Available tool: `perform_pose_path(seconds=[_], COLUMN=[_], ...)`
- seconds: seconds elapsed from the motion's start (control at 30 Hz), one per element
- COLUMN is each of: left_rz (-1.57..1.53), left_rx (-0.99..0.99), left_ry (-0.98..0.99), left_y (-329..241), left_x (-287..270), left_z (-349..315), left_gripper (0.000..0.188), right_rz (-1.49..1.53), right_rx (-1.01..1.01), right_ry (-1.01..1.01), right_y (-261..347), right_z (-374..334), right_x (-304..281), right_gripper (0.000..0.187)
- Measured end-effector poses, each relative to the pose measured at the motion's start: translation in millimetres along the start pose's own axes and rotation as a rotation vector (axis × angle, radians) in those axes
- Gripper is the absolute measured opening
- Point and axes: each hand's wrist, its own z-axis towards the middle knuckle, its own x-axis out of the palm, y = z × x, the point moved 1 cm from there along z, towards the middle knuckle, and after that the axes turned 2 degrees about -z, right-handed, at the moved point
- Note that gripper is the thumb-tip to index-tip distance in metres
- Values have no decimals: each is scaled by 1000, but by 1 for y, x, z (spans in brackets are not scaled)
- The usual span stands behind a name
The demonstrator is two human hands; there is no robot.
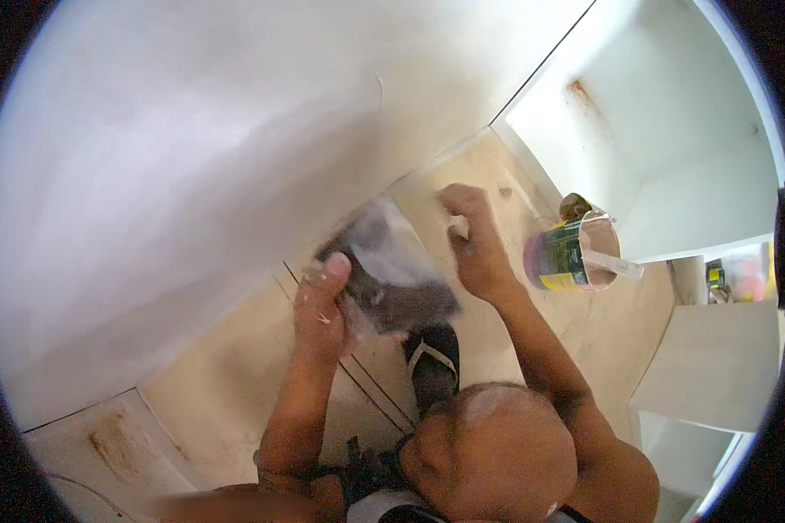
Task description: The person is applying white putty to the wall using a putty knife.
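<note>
My left hand [323,305] grips the near-left edge of a flat dark rectangular slab [401,301], its thumb lying on top. A whitish smear or film covers part of the slab, and motion blurs it. To the right of the slab, apart from it, is my right hand [475,235], with the fingers curled toward the thumb. A small pale patch [460,227] shows between finger and thumb; I cannot make out what it is. Beyond my right hand, a tub [560,254] with a dark green and yellow label lies tilted, with a pale flat stick [615,264] protruding from its mouth.
A large white panel [201,157] rises on the left along the beige floor [222,375]. White box-like compartments [698,174] stand on the right. A brown lump [574,207] sits behind the tub. My bent knee [515,444] and sandalled foot [433,370] are close below the slab.
</note>
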Motion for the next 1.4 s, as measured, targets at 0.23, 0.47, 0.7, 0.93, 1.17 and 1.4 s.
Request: perform_pose_path(seconds=[0.23, 0.47, 0.7, 0.93, 1.17, 1.4], left_rz=[932, 1987, 1541, 1560, 1463, 890], left_rx=[742, 471, 490, 419, 432, 376], left_ry=[526, 525, 582, 577, 554, 405], left_y=[-22, -41, -17, -28, -22, -29], left_x=[12, -4, -10, -25, -32, -52], left_z=[12, 9, 2, 3, 3, 4], left_gripper=[56, 66, 78, 76, 60, 58], right_rz=[1811, 1586, -417, -669, -645, -538], right_rx=[896, 505, -474, -511, -523, -630], right_ry=[-13, 79, -320, -364, -446, -407], right_y=[18, 44, 51, 35, 41, -14], right_z=[-26, 24, 116, 102, 126, 112], right_x=[3, -45, -38, 10, -29, 38], right_gripper=[30, 37, 56, 68, 76, 67])
